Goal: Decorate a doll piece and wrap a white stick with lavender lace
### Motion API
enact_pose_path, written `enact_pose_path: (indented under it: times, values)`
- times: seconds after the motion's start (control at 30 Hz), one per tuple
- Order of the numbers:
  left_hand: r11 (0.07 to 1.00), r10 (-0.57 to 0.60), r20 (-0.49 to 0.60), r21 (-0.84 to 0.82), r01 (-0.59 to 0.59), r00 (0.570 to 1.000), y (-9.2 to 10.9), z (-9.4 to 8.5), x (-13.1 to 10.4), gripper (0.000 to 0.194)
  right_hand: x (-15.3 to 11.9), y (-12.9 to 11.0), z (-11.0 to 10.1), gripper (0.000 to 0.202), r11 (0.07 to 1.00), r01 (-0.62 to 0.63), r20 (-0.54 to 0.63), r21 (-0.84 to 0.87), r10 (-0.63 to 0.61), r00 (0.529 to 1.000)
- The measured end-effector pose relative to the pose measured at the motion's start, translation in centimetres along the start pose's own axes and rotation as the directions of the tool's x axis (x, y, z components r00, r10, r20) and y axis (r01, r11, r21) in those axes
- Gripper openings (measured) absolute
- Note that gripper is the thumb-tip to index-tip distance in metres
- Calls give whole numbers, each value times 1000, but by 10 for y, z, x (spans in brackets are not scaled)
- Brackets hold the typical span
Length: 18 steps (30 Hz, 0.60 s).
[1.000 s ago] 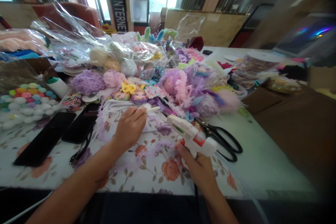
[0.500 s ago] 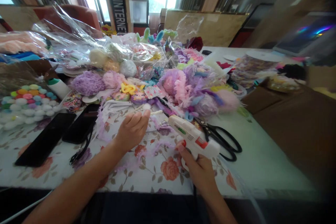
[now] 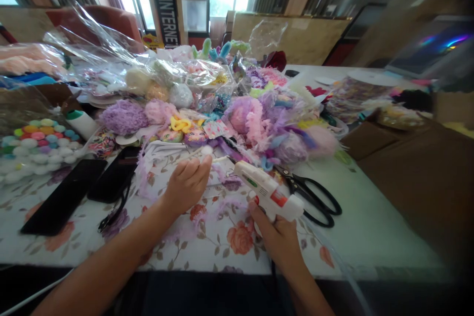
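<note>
My right hand (image 3: 277, 234) is wrapped round the handle of a white glue gun (image 3: 264, 187), whose nozzle points up and left. My left hand (image 3: 188, 180) is closed over the flowered cloth (image 3: 218, 252), pinching a thin pale stick (image 3: 220, 160). A small white pom-pom (image 3: 207, 150) shows at its fingertips. The glue gun's nozzle is close to the stick's right end; whether they touch is unclear. Fluffy lilac yarn (image 3: 177, 231) lies on the cloth below and around my hands.
Black scissors (image 3: 314, 197) lie right of the glue gun. Two dark phones (image 3: 64, 197) rest at the left, near a bag of coloured pom-poms (image 3: 44, 145). Yarn balls (image 3: 124, 116) and plastic wrapping pile up behind. A brown cardboard box (image 3: 414, 173) stands at the right.
My right hand has shifted the glue gun slightly left, bringing its nozzle nearer the stick. My left hand has barely moved.
</note>
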<state>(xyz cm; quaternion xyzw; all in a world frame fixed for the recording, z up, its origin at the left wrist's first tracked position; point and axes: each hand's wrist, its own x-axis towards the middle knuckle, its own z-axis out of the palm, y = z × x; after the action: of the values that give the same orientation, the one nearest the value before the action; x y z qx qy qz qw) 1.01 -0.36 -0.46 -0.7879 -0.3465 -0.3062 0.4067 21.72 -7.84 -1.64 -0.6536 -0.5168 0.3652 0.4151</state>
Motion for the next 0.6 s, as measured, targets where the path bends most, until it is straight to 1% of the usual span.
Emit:
enact_pose_path:
  times: [0.07, 0.2, 0.37, 0.5, 0.6]
  values:
    - [1000, -3, 2, -12, 3, 1000, 0, 0, 0, 16, 0, -1, 0, 39, 1000, -1, -6, -8, 1, 1000]
    - [997, -48, 17, -63, 49, 999, 1, 2, -2, 14, 0, -2, 0, 41, 1000, -14, 47, -28, 15, 999]
    - [980, -135, 30, -146, 138, 990, 2, 5, -5, 14, 0, -4, -1, 42, 1000, -24, 1, -18, 24, 1000]
    - [960, -160, 74, -220, 173, 984, 2, 5, -4, 11, -1, -5, 0, 43, 998, -43, 36, -48, 45, 998]
    - [928, -207, 105, -293, 229, 973, 2, 3, -2, 11, -1, -5, 0, 42, 998, -37, 6, -42, 37, 999]
